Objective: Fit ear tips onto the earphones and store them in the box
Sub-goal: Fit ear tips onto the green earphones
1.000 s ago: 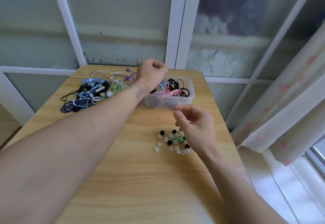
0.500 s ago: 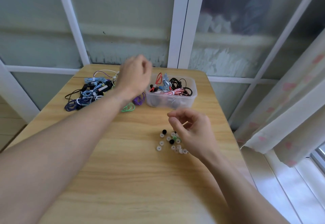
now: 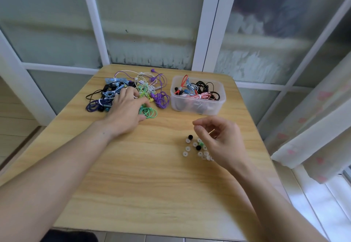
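Left hand reaching into the earphone pile beside the box

The left hand point(image 3: 126, 108) lay on the tangled earphones point(image 3: 133, 89) left of the box point(image 3: 197, 97), its fingers point(image 3: 143, 102) curling at a green coil point(image 3: 148, 112); a firm grip could not be told. The right hand point(image 3: 222, 141) hung, fingers loosely curled and seemingly empty, over the ear tips point(image 3: 191, 147) on the surface point(image 3: 152, 175) in front of the box.

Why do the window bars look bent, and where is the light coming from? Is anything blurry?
Head view: the wide-angle lens bows the window frame toward the edges. Daylight enters from the lower right by the curtain, washing out the floor there. The left hand on the earphone pile and the ear tips look sharp; the box wall shows soft highlights.
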Motion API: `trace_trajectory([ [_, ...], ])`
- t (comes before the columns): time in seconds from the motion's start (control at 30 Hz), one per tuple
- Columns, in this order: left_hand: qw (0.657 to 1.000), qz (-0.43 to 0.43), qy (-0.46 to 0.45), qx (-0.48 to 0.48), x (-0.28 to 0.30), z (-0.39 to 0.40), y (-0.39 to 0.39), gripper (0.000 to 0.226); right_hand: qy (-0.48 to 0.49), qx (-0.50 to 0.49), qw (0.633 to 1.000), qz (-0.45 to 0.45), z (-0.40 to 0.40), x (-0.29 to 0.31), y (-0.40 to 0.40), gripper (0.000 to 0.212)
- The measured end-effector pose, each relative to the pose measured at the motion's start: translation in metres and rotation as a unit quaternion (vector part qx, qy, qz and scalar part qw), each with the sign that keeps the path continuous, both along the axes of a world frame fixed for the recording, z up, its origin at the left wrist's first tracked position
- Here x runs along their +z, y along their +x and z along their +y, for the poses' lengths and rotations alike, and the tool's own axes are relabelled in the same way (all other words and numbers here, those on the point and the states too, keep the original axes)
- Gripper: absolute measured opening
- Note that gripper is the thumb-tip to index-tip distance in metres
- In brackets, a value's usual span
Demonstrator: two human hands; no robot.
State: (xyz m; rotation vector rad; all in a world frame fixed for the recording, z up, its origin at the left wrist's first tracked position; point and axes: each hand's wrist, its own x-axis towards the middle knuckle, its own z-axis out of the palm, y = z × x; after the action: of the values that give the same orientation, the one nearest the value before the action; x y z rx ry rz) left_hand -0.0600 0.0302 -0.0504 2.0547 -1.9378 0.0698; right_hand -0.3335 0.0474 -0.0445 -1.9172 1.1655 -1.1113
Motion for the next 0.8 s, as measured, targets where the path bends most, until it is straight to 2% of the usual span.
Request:
trace_trajectory([
  [0.1, 0.999, 0.021, -0.044, 0.009, -0.001, 0.001, 0.0, 0.019, 0.001, 0.002, 1.0, -0.002, 0.0, 0.0, 0.001, 0.014],
  [0.17, 0.994, 0.069, -0.081, 0.016, 0.001, 0.001, -0.001, 0.008, 0.001, 0.004, 1.0, -0.006, 0.0, 0.001, 0.001, 0.014],
  [0.27, 0.977, 0.169, -0.126, 0.028, 0.011, 0.005, -0.001, 0.008, -0.003, 0.007, 1.0, -0.009, 0.001, 0.002, 0.001, 0.014],
  [0.37, 0.942, 0.312, -0.116, 0.04, 0.025, 0.015, 0.001, 0.008, -0.003, 0.013, 1.0, -0.014, 0.003, 0.002, 0.003, 0.016],
  [0.4, 0.916, 0.388, -0.097, 0.034, 0.03, 0.019, -0.001, 0.009, 0.0, 0.015, 1.0, -0.017, 0.004, 0.003, 0.003, 0.016],
  [0.43, 0.874, 0.479, -0.075, 0.024, 0.034, 0.025, -0.004, 0.011, 0.005, 0.017, 1.0, -0.023, 0.005, 0.003, 0.005, 0.016],
  [0.5, 0.759, 0.65, -0.033, -0.007, 0.041, 0.041, -0.012, 0.01, 0.021, 0.028, 0.999, -0.041, 0.009, 0.002, 0.009, 0.015],
  [0.53, 0.705, 0.708, -0.014, -0.024, 0.044, 0.048, -0.015, 0.01, 0.033, 0.036, 0.998, -0.05, 0.011, 0.001, 0.012, 0.015],
  [0.6, 0.629, 0.775, 0.014, -0.059, 0.046, 0.06, -0.023, 0.02, 0.06, 0.063, 0.994, -0.073, 0.015, -0.002, 0.019, 0.016],
  [0.67, 0.578, 0.81, 0.029, -0.091, 0.047, 0.07, -0.031, 0.03, 0.09, 0.103, 0.985, -0.104, 0.019, -0.004, 0.026, 0.028],
  [0.8, 0.479, 0.867, 0.076, -0.116, 0.044, 0.083, -0.045, 0.032, 0.125, 0.164, 0.971, -0.118, 0.026, -0.007, 0.035, 0.06],
])
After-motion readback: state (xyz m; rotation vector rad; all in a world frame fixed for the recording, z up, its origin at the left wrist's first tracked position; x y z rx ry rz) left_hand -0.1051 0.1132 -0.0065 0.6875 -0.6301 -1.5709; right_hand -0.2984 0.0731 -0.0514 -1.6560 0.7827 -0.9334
